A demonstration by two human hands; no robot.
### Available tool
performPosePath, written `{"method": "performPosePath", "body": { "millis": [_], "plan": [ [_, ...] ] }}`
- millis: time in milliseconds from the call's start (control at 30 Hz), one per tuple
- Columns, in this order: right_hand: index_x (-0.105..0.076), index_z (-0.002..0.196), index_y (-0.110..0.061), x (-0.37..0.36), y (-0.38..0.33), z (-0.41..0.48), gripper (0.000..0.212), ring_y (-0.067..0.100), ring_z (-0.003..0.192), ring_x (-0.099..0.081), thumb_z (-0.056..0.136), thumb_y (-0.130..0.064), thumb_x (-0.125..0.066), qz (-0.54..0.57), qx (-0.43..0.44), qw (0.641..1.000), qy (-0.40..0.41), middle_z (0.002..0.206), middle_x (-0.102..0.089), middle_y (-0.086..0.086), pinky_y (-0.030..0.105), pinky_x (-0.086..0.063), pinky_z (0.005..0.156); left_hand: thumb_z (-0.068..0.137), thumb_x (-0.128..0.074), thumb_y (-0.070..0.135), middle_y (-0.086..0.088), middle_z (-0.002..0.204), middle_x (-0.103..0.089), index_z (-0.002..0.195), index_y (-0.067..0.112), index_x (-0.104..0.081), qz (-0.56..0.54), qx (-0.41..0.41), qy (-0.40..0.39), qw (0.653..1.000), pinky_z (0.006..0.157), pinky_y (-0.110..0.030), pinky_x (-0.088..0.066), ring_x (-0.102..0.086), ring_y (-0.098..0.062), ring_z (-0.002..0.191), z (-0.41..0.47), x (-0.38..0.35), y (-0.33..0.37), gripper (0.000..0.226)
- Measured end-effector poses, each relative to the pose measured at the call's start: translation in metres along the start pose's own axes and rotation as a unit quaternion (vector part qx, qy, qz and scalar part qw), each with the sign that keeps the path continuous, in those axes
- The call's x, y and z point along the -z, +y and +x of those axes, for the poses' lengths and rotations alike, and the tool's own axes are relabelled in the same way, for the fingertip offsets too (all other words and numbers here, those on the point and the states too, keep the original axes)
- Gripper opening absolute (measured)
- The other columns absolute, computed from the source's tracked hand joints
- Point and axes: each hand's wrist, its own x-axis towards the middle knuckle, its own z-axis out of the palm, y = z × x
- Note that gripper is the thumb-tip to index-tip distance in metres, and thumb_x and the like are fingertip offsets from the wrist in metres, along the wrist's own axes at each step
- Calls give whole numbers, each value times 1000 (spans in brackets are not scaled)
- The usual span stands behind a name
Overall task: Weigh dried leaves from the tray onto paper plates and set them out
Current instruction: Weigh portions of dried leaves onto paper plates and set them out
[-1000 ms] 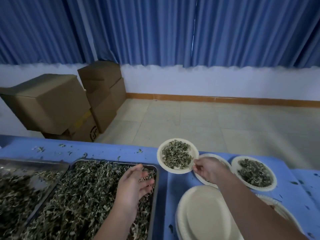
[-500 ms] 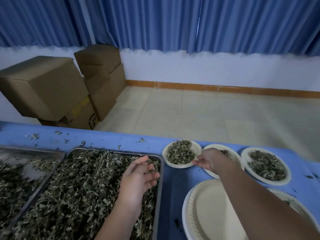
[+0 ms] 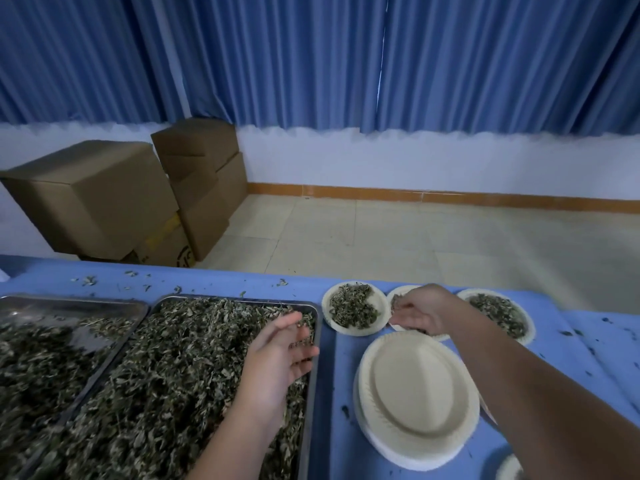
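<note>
A metal tray (image 3: 225,299) heaped with dried leaves (image 3: 156,375) lies on the blue table (image 3: 588,344). My left hand (image 3: 280,355) hovers open over the tray's right end, fingers spread, a few leaf bits near the fingertips. To the right, three paper plates with leaves stand in a row along the far edge: the left plate (image 3: 346,331), the middle plate (image 3: 401,289) and the right plate (image 3: 493,291). My right hand (image 3: 422,311) is over the middle plate, fingers loosely bent down, apart from the left plate. It hides most of the middle plate.
A stack of empty paper plates (image 3: 415,393) sits under my right forearm. A second, partly bare metal tray (image 3: 69,306) lies at the far left. Another plate's edge (image 3: 509,469) shows bottom right. Loose leaf bits dot the table. Cardboard boxes (image 3: 93,195) stand on the floor beyond.
My right hand set the left plate down on the table's far edge, let go of it and drew back over the middle plate. My left hand stayed over the tray.
</note>
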Motion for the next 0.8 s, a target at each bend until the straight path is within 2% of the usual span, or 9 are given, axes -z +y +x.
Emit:
{"method": "performPosePath", "body": {
  "millis": [67,133,267,367,533,633,800],
  "plan": [
    [-54,100,12,4,1,-20,10,29,48,-65,93,7,-50,26,25,999,-13,78,-60,26,29,-55,42,98,-51,8,-6,84,-69,106,15,-69,-6,-8,-7,1000,60,-29,-52,-66,-18,64,-15,2,-4,21],
    [-55,99,11,4,6,-39,9,27,55,-64,93,4,-52,31,54,997,-41,76,-59,22,28,-56,45,97,-50,5,-6,79,-68,105,14,-69,-19,-20,-20,999,57,-29,-50,-64,-18,61,-30,5,-13,23],
    [-56,91,4,5,24,-66,11,19,49,-65,97,-1,-49,46,116,987,-98,72,-60,17,24,-54,45,97,-49,2,-8,76,-65,103,11,-69,-49,-46,-62,996,58,-29,-48,-60,-19,59,-58,12,-46,23],
    [-58,85,1,8,44,-81,16,18,51,-67,97,-4,-48,51,163,977,-126,63,-64,12,23,-55,49,96,-46,1,-7,71,-63,101,8,-68,-67,-71,-105,990,54,-28,-48,-59,-19,57,-81,17,-74,23],
    [-60,86,1,18,94,-120,13,21,55,-69,94,-6,-53,77,215,966,-121,65,-67,12,24,-55,49,95,-45,1,-3,66,-60,101,7,-65,-71,-91,-139,983,51,-25,-45,-55,-16,53,-123,32,-120,22],
    [-61,90,2,30,137,-159,11,24,58,-70,94,-6,-54,85,218,966,-111,71,-67,15,25,-55,49,95,-45,2,-1,63,-60,100,8,-65,-73,-85,-128,985,53,-26,-43,-54,-15,51,-157,46,-142,22],
    [-61,93,3,54,206,-231,10,24,56,-68,93,-5,-54,97,212,970,-70,69,-66,15,25,-54,48,97,-44,4,-1,64,-59,101,9,-64,-60,-71,-101,991,56,-28,-41,-55,-15,51,-219,69,-161,21]
  ]
}}
